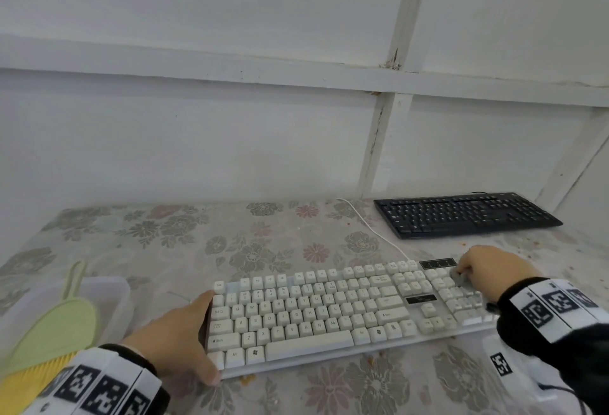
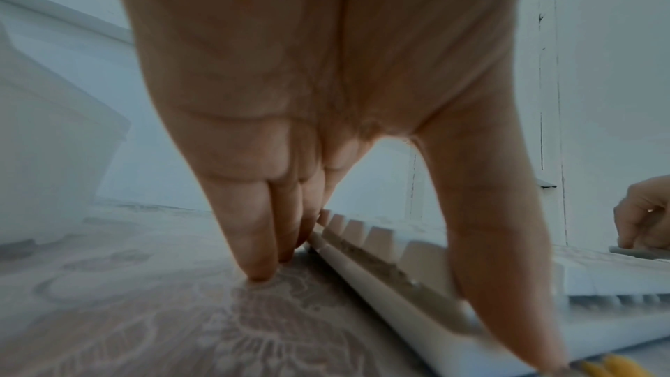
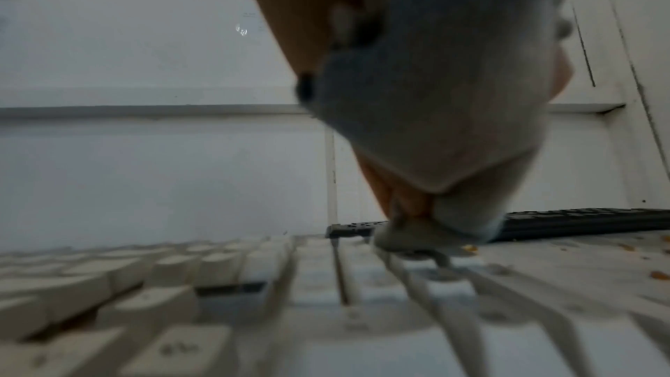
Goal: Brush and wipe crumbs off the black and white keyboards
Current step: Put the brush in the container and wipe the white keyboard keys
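Faintly legible: white keyboard (image 1: 346,312), Shift, Alt keys

Soft, even, cool light fills the head view, with no hard shadows on the bench (image 1: 296,233) and no glare. The wide lens bends the wall beams, and the picture smears toward its lower left corner, where the green brush (image 1: 56,325) is blurred. The left wrist view is dimmer and bluish: the left hand (image 2: 308,82) is large, backlit and soft, and the bench pattern near it is out of focus. The right wrist view is the darkest and noisiest, with the grey cloth (image 3: 435,96) motion-blurred and the white keyboard (image 3: 217,297) streaked in front.
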